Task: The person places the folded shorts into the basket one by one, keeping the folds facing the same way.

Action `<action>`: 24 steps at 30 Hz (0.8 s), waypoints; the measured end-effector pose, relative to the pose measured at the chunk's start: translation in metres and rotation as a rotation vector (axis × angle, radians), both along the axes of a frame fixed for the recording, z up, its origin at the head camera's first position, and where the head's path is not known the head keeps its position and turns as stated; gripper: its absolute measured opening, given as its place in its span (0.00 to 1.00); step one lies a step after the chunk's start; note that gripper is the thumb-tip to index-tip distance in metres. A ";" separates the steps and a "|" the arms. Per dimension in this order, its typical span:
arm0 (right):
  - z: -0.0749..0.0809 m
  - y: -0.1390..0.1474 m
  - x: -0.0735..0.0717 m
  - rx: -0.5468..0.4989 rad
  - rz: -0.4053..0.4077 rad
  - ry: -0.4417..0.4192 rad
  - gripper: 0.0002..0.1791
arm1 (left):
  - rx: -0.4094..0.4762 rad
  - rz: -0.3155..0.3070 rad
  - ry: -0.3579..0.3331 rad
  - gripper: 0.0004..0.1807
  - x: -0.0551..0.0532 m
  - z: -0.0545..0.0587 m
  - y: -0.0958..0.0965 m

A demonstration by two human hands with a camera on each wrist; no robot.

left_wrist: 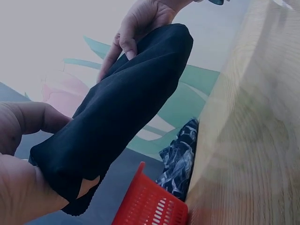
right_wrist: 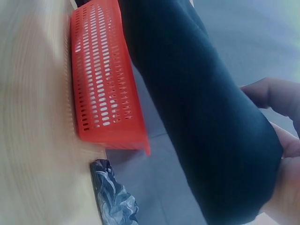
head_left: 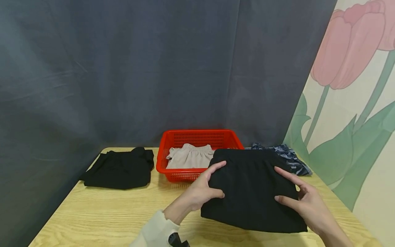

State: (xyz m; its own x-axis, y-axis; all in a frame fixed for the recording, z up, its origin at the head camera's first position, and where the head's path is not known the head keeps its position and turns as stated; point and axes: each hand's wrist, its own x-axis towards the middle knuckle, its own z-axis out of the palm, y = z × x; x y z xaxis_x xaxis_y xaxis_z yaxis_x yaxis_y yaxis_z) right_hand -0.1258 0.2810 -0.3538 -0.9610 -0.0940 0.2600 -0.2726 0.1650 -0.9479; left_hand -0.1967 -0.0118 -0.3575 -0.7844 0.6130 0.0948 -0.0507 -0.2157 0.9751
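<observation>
Above the table, a folded black garment (head_left: 251, 195) with a gathered waistband is held up between both hands. My left hand (head_left: 199, 190) grips its left side, thumb and index finger on the near face. At the opposite side my right hand (head_left: 310, 204) holds it in a similar way. From the left wrist view the black garment (left_wrist: 117, 108) looks like a thick folded bundle, raised off the wood. The remaining fingers are partly hidden behind the cloth.
Behind the garment stands a red plastic basket (head_left: 163, 156) with a beige gathered garment (head_left: 191, 156) inside. Another folded black garment (head_left: 120, 169) lies at the table's back left. A dark blue patterned garment (head_left: 291, 159) lies at the back right, near the painted wall (head_left: 364, 161).
</observation>
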 end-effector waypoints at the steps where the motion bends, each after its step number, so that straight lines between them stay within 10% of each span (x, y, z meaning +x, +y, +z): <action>1: 0.000 -0.001 -0.001 -0.014 0.011 0.000 0.42 | 0.000 0.003 -0.001 0.49 0.000 0.000 -0.001; 24: 0.005 -0.023 -0.023 -0.053 0.110 -0.011 0.42 | 0.005 0.063 0.031 0.50 -0.009 -0.005 -0.031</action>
State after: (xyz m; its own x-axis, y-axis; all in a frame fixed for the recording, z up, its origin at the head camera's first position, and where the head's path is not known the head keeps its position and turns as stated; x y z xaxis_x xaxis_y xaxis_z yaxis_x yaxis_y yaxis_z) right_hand -0.1487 0.2582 -0.3490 -0.9485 -0.1852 0.2568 -0.2758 0.0846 -0.9575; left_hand -0.2053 -0.0428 -0.3622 -0.8181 0.5619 0.1225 -0.0065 -0.2220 0.9750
